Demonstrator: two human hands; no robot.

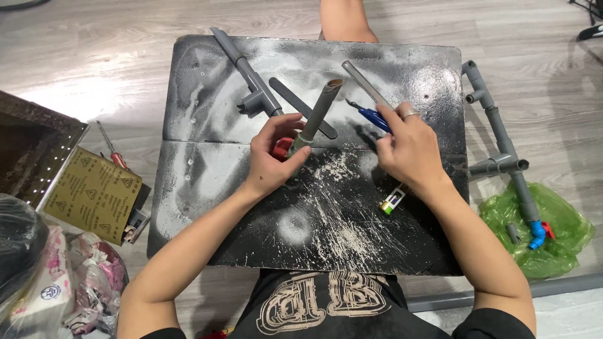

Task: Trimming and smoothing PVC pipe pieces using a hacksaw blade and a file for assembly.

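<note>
My left hand (271, 156) grips the lower end of a short grey pipe (319, 110) that stands tilted on the black dusty board (207, 182); a red part (281, 148) shows under my fingers. My right hand (408, 149) holds a blue-handled tool (370, 115) with its thin tip pointing toward the pipe; a ring is on one finger. A small green-and-white object (392, 201) lies just below my right wrist. White dust is scattered on the board between my hands.
On the board lie a grey pipe with a tee fitting (250, 76), a flat dark file (301, 107) and a thin grey rod (365, 85). A long pipe assembly (502, 144) and green bag (546, 232) lie right. Sandpaper (94, 191) and a screwdriver (112, 147) lie left.
</note>
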